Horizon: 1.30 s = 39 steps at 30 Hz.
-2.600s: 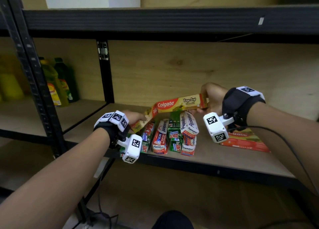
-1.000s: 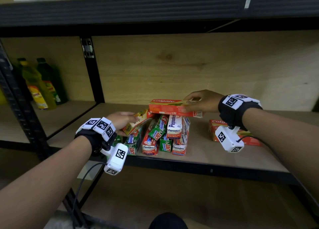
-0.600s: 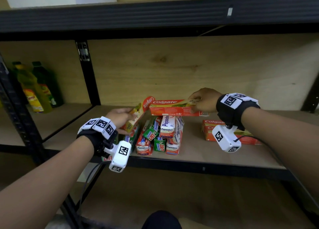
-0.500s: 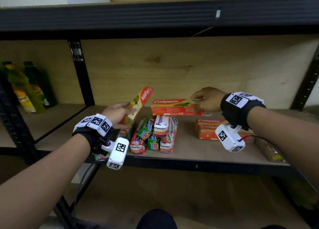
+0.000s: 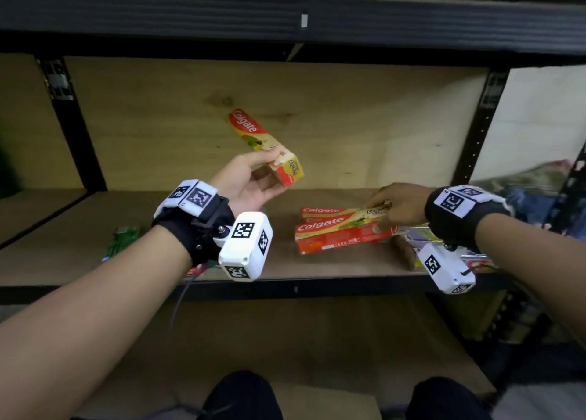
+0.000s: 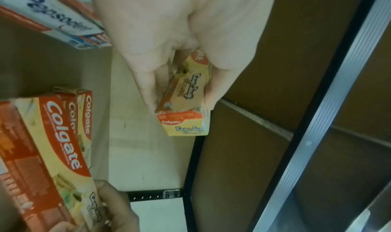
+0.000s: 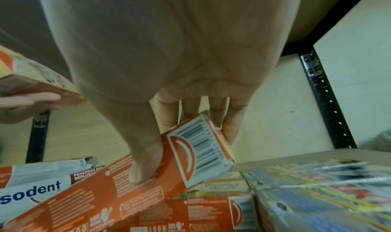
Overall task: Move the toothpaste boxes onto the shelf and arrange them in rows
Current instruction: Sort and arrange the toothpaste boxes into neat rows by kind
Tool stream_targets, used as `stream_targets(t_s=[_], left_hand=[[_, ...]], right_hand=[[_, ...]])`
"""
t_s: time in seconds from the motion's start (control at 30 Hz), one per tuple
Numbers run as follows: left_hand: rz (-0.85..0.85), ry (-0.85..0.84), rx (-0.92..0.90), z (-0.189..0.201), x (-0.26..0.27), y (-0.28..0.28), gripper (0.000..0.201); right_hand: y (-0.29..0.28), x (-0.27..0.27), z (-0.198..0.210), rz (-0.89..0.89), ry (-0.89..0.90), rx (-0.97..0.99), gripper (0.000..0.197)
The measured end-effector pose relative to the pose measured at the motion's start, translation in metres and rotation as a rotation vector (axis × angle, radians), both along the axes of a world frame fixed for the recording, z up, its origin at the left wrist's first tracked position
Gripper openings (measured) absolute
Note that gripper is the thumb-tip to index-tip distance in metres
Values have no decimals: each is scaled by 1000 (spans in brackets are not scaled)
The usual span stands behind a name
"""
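Observation:
My left hand (image 5: 272,175) holds a yellow-and-red Colgate box (image 5: 264,145) by its near end, raised and tilted above the wooden shelf (image 5: 317,267). In the left wrist view the fingers (image 6: 148,85) and thumb pinch that box (image 6: 186,100). My right hand (image 5: 379,210) grips the right end of another Colgate box (image 5: 342,224), which lies on a small stack of Colgate boxes (image 5: 333,243) on the shelf. The right wrist view shows the thumb (image 7: 146,160) on the red side of this box (image 7: 196,152). Pepsodent boxes (image 7: 31,193) lie to the left, mostly hidden behind my left wrist.
A green box (image 5: 123,239) lies at the shelf's front left. Shiny packets (image 7: 317,185) sit right of the Colgate stack. Black uprights (image 5: 472,134) frame the bay, and an upper shelf beam (image 5: 285,17) runs overhead. A plywood back panel (image 5: 348,118) closes the rear.
My left hand has lifted its Colgate box up and rightward away from the pile. My right hand has carried its box right and lowered it onto the Colgate stack.

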<state>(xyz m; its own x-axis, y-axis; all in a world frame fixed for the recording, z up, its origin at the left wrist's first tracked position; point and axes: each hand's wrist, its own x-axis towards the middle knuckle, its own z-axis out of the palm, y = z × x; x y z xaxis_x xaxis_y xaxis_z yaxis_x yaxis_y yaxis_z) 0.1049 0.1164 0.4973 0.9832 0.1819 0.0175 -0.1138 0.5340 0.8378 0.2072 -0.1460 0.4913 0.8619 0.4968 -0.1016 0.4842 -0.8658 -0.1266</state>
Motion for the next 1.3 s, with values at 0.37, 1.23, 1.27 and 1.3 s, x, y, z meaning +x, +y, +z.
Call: stream_targets(t_s=[0.37, 1.23, 1.27, 1.3], left_hand=[[32, -113, 79, -17, 25, -31, 50], [-28, -182, 203, -35, 23, -57, 52], [-20, -202, 193, -35, 22, -56, 51], [-13, -225, 175, -35, 21, -54, 50]], right_hand=[[-7, 12, -33, -1, -8, -42, 58], [-16, 2, -23, 106, 313, 903, 47], [-20, 2, -24, 103, 345, 911, 45], [-25, 2, -26, 101, 396, 930, 44]])
